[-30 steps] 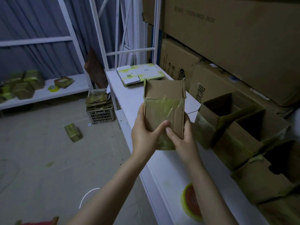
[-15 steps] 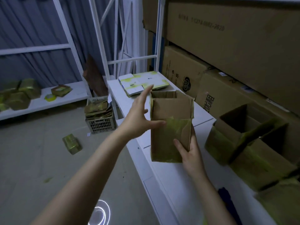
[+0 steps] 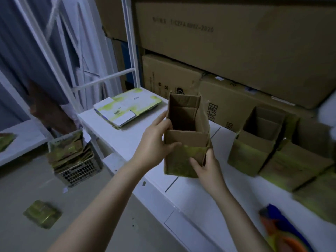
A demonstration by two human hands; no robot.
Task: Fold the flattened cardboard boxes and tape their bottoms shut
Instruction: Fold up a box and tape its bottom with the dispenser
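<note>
Brown cardboard box (image 3: pixel 185 140) upright, top open, green-taped base, above white table (image 3: pixel 190 197).

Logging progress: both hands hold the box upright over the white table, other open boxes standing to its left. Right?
One slip: the head view shows the other open boxes right of the box. The left hand and right hand do hold it upright over the white table.

Single wide-angle view from head height, pitched forward and down across edge of white table (image 3: pixel 118 137). Close range: left hand (image 3: pixel 154 144) and right hand (image 3: pixel 207 166) on box (image 3: pixel 185 142) at frame centre. Facing stacked cartons (image 3: pixel 236 42) behind; floor (image 3: pixel 21 188) at left.
</note>
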